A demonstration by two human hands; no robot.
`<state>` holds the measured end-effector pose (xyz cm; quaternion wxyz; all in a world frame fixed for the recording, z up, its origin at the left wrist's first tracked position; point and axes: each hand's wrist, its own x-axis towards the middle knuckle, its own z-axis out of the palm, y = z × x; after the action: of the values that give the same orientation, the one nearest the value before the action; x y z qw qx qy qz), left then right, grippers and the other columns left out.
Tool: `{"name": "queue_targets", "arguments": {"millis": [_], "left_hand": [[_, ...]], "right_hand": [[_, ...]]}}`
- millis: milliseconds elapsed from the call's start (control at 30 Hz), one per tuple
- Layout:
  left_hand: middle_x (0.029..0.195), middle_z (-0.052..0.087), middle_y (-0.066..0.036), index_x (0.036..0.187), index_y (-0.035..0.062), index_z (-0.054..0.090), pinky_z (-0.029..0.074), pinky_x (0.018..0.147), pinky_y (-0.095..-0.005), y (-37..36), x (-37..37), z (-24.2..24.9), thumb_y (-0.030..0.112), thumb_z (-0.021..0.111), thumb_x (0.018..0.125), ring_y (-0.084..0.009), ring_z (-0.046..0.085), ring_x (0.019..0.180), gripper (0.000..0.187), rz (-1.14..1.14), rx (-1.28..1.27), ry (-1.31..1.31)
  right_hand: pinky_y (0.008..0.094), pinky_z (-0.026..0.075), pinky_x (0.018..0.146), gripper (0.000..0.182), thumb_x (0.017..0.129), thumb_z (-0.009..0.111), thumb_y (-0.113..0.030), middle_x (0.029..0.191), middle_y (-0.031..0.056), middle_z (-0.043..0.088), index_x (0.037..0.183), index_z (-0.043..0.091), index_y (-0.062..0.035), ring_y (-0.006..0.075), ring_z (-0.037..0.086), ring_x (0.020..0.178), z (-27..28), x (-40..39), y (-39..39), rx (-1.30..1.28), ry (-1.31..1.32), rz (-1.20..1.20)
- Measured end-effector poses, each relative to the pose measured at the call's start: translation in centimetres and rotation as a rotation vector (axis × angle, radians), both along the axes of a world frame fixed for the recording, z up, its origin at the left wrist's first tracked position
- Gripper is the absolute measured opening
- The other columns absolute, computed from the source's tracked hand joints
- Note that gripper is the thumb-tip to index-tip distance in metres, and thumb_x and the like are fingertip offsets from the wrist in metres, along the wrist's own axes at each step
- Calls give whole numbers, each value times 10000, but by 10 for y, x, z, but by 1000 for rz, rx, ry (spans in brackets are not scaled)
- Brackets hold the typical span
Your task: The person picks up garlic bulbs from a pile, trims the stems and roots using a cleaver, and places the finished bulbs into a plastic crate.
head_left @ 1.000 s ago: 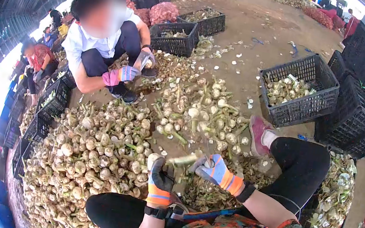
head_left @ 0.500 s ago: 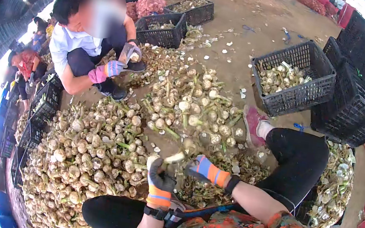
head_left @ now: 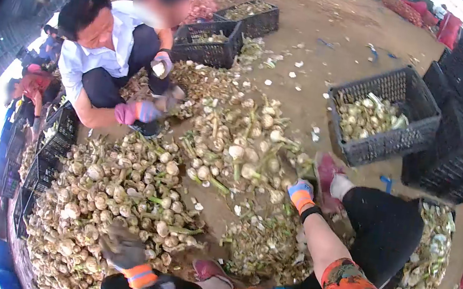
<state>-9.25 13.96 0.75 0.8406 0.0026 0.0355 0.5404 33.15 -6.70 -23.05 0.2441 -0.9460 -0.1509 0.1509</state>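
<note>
My left hand (head_left: 127,251), in a dark-palmed glove with an orange cuff, is over the near side of a large heap of garlic bulbs (head_left: 114,189). Its fingers look stretched out over the bulbs, though motion blurs them. My right hand (head_left: 301,194), in a blue, grey and orange glove, is closed at the right edge of a second spread of garlic with stems (head_left: 243,146). A dark, blurred, narrow shape extends from it toward the bulbs; what it is cannot be made out. Trimmings and peelings (head_left: 264,239) lie between my legs.
Across the garlic squats a person (head_left: 103,49) in a white shirt and gloves. A black crate (head_left: 389,137) part-filled with garlic stands at right, beside stacked black crates (head_left: 457,151). More crates (head_left: 213,52) stand behind; another crate (head_left: 43,174) borders the heap.
My left hand has moved down and left to the heap, no longer holding the stemmed garlic. My right hand has moved up and right. The person opposite has lowered a gloved hand.
</note>
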Motion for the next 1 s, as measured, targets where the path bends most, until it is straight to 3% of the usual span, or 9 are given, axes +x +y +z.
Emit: {"name": "queue_targets", "arguments": {"millis": [100,333,400,600,667,800,867,933,1000], "left_hand": [[854,598,-57,1018,47,570,439,564,-259,-39,71,-16,307,515,854,-150,510,627,312,75,125,850],[1025,557,-88,1165,14,466,482,755,-297,-69,112,-54,16,578,758,-170,563,843,422,-200,575,1208],[1160,475,-106,1179,2,448,456,835,-334,-83,122,-57,-46,632,686,-195,519,977,528,-290,625,1119],[1278,399,-119,1325,29,258,442,872,-348,-108,155,-22,68,726,670,-248,523,1024,806,-54,1184,1078],[1218,459,-137,1303,48,298,442,872,-381,-105,146,-32,87,721,679,-238,510,1042,755,-272,1031,1002],[1168,500,-142,1265,63,344,439,869,-417,-97,126,-44,101,699,707,-241,516,1037,662,-374,795,893],[1171,496,-136,1237,60,361,433,878,-437,-92,121,-42,131,644,760,-251,508,1052,559,-669,58,300],[1121,527,-129,1179,66,419,443,872,-439,-106,114,-23,209,593,801,-240,501,1056,440,-90,978,1050],[1157,509,-134,1178,70,436,430,881,-484,-93,108,-41,279,419,881,-278,506,1054,363,-669,132,269]], "right_hand": [[410,442,782,404,725,553,-393,976,207,592,924,595,-44,357,554,916,-19,14,17,-164,4,180],[400,464,715,355,768,558,-320,932,171,620,938,615,-13,316,591,834,-26,36,6,-31,-18,97],[376,462,542,221,754,624,-230,796,121,631,822,624,-20,271,608,615,-44,45,6,879,640,-35],[280,489,711,298,845,532,-205,837,37,632,1058,559,1,180,630,764,150,-84,16,1146,1427,166],[285,459,642,343,841,533,-257,775,59,641,1049,567,13,111,580,683,203,-118,11,729,836,713],[302,443,547,306,775,609,-224,682,74,625,951,584,24,108,542,585,226,-131,9,616,544,597],[301,443,530,294,751,634,-212,659,79,617,922,588,23,119,547,566,223,-132,6,554,311,603],[329,453,567,322,699,661,-292,638,93,595,832,590,-8,210,575,595,239,-146,-9,382,102,625],[371,464,587,281,678,622,-268,681,169,599,791,581,-14,313,595,651,216,-151,-18,422,10,811]]}}
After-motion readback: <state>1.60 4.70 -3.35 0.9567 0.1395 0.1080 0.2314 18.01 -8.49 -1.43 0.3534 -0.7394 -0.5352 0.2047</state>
